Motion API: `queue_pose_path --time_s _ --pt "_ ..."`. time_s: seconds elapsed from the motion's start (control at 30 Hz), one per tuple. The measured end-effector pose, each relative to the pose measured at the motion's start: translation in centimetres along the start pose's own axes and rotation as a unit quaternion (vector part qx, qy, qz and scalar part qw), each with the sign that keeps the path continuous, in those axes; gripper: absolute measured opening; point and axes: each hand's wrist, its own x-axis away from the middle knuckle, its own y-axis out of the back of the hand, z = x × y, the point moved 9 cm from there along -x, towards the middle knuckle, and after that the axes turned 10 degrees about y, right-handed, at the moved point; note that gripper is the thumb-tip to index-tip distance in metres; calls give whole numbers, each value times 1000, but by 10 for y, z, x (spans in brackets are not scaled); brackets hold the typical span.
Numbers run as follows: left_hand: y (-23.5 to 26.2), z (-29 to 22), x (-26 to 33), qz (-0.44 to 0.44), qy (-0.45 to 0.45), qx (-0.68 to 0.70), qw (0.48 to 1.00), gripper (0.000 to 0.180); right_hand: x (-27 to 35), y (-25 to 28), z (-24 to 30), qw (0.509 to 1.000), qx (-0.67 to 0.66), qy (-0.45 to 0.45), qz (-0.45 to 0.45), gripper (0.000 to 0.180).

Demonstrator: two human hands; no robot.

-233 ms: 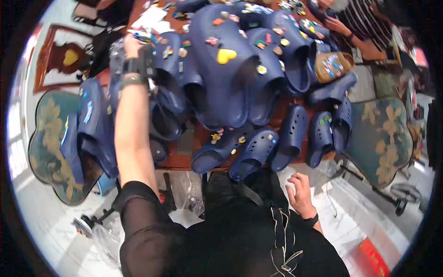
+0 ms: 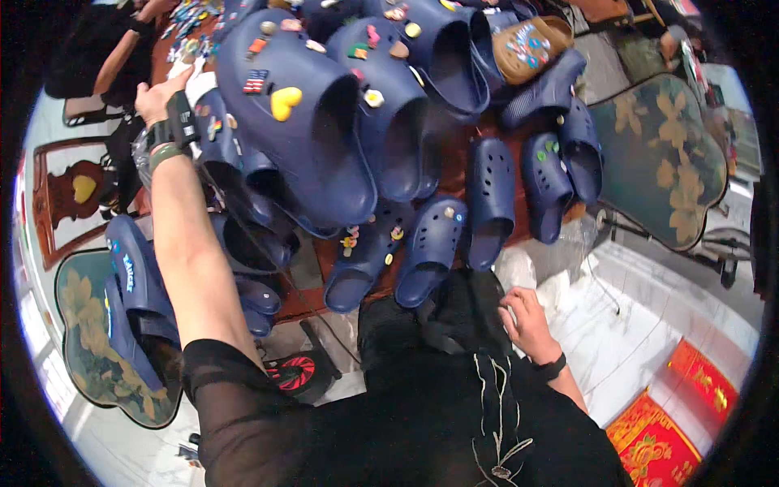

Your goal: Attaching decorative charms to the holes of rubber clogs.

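My left hand (image 2: 165, 97) reaches out to the far left over the table, fingers stretched and apart, close to a white sheet (image 2: 200, 85) and a heap of small colourful shoe charms (image 2: 195, 28). Nothing shows clearly in its grasp. My right hand (image 2: 529, 326) hovers above my lap, its fingers loosely bent and apart, holding nothing. Before me stands a very large navy clog (image 2: 284, 154) with a yellow heart charm (image 2: 286, 103). Beside it is another large navy clog (image 2: 389, 122) with charms. Smaller navy clogs (image 2: 432, 252) line the near edge.
A tan clog (image 2: 531, 50) lies at the right back. Green floral chair seats flank the table, one at right (image 2: 661, 162) and one at left (image 2: 85, 349), with navy clogs on the left one. Another person's arm (image 2: 118, 61) reaches in at far left. Red decorated sheets (image 2: 653, 438) lie lower right.
My view has turned, so the clogs sit further left in the picture. The charm heap has come into sight beyond my left hand, which stays stretched out. My right hand stays near my lap.
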Motion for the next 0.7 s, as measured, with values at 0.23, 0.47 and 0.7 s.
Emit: queue_pose_path --time_s 0.23,0.47,0.7 --pt "42 -76 111 -83 -163 -73 980 42 -87 -35 19 984 -23 178 16 21" --pt "-10 177 315 220 182 -675 680 24 -205 -120 16 876 252 402 88 39" --pt "55 308 363 -6 -127 -795 593 51 -235 -147 16 818 332 441 160 44"
